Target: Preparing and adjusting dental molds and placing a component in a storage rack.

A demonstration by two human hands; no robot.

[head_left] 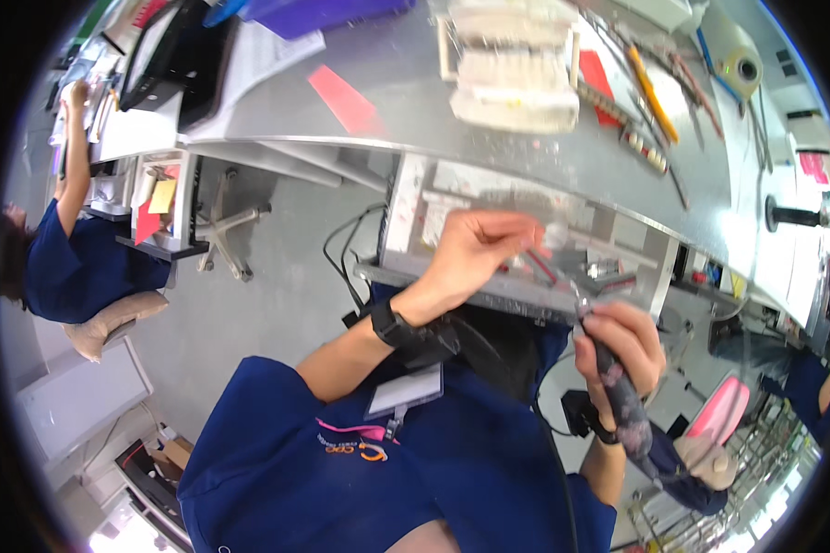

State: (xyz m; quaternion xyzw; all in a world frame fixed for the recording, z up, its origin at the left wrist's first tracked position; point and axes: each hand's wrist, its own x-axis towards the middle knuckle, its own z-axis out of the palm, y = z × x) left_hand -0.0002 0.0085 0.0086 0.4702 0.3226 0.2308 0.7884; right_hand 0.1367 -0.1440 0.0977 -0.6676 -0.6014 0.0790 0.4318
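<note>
My right hand (622, 346) is closed round a thick, dark handpiece (625, 405) mottled with pink, the kind used as a powered bench tool. The handpiece's narrow metal tip points up and left toward my other hand. My left hand (489, 249), with a black watch on its wrist, pinches thumb against fingertips close to that tip. A small pale, clear-looking piece (555, 237) shows beside these fingertips, but blur hides whether they hold it. Both hands are above an open drawer (401, 207) with pink-stained sides and small metal pieces inside.
On the grey bench (387, 92) stand white blocks (516, 88) in a holder. Pink sheets (341, 97), a yellow-handled tool (653, 92) and several thin tools lie around. A purple bin (323, 14) is at the back. Another person (92, 258) works at the left; black cables (341, 240) hang below.
</note>
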